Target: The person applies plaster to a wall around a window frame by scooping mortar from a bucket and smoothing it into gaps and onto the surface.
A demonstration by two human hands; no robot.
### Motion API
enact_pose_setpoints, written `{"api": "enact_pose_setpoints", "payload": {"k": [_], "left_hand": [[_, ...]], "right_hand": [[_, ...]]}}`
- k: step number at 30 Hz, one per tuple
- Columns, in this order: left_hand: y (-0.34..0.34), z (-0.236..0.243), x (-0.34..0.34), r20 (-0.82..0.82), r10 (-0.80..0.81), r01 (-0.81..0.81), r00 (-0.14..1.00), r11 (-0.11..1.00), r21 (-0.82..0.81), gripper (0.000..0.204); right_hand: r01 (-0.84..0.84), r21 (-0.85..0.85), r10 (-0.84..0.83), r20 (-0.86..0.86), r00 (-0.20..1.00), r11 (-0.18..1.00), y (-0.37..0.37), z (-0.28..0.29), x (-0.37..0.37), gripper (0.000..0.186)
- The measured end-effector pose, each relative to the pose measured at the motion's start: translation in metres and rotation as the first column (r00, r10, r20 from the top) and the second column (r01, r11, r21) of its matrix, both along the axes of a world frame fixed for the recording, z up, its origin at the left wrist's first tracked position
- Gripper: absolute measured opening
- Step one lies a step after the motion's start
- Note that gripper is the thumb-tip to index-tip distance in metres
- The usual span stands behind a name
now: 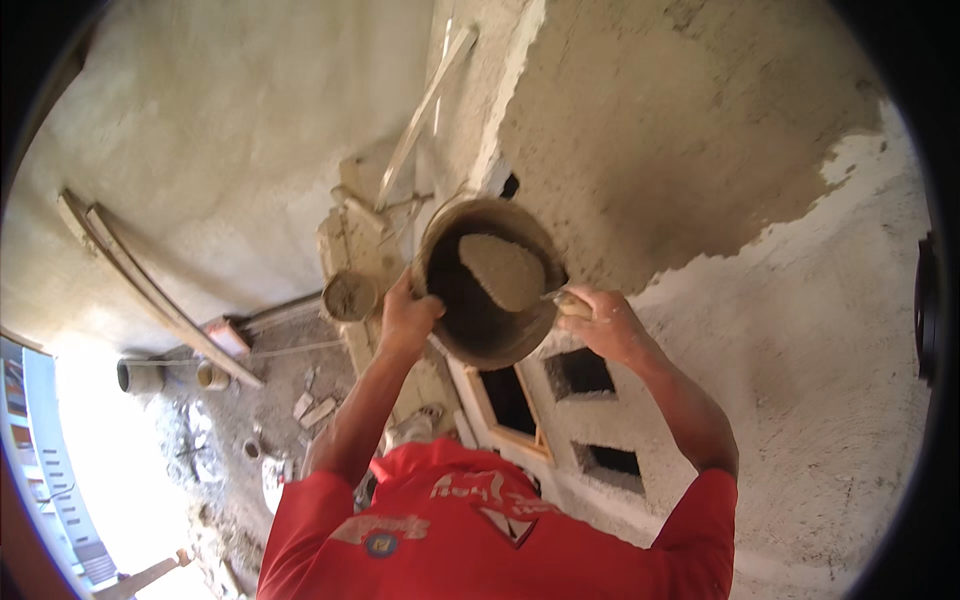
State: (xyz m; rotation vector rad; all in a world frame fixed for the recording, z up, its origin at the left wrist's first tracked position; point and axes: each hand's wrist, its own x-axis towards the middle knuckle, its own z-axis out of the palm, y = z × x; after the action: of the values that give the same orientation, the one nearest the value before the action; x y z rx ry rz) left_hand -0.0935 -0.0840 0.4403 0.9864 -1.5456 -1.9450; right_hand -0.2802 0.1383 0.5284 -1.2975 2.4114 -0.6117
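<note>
My left hand (404, 318) is closed on the left rim of a round, mortar-stained bucket (462, 322), with the thumb over the edge. The bucket is tilted so that I see into its dark inside. My right hand (612, 326) grips the handle of a trowel (503, 271), its broad blade over the bucket's mouth and coated or loaded with grey-brown mortar. How much mortar lies in the bucket is hard to make out in the shadow. Beyond, to the right, the wall carries a patch of darker, wet-looking plaster (690, 140) with a ragged lower edge.
A plank scaffold (395, 255) runs beneath me, with a small bucket (349, 296) on it. Wooden strips (150, 285) lean at the left wall. Rough wall (780, 400) with a framed opening (508, 400) lies right. Far below are rubble and containers (140, 376).
</note>
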Motion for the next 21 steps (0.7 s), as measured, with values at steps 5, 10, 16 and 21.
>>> {"api": "enact_pose_setpoints", "payload": {"k": [5, 10, 16, 21], "left_hand": [[-0.014, -0.008, 0.013, -0.042, 0.102, -0.1, 0.994, 0.994, 0.043, 0.063], [-0.031, -0.039, 0.029, -0.058, 0.15, -0.151, 0.987, 0.989, -0.004, 0.067], [-0.042, -0.057, 0.049, 0.079, 0.216, -0.214, 0.973, 0.976, -0.035, 0.069], [-0.03, -0.072, 0.054, 0.016, 0.196, -0.196, 0.98, 0.98, -0.038, 0.064]], "right_hand": [[-0.085, 0.021, 0.087, -0.131, 0.988, 0.996, -0.04, 0.101, -0.008, 0.052], [-0.117, 0.119, 0.121, -0.028, 0.992, 0.986, -0.08, 0.208, -0.007, 0.046], [-0.054, -0.267, 0.125, 0.257, 0.958, 0.962, -0.104, 0.259, -0.027, 0.064], [0.309, -0.336, -0.4, -0.249, 0.882, 0.89, -0.107, 0.252, -0.164, 0.042]]}}
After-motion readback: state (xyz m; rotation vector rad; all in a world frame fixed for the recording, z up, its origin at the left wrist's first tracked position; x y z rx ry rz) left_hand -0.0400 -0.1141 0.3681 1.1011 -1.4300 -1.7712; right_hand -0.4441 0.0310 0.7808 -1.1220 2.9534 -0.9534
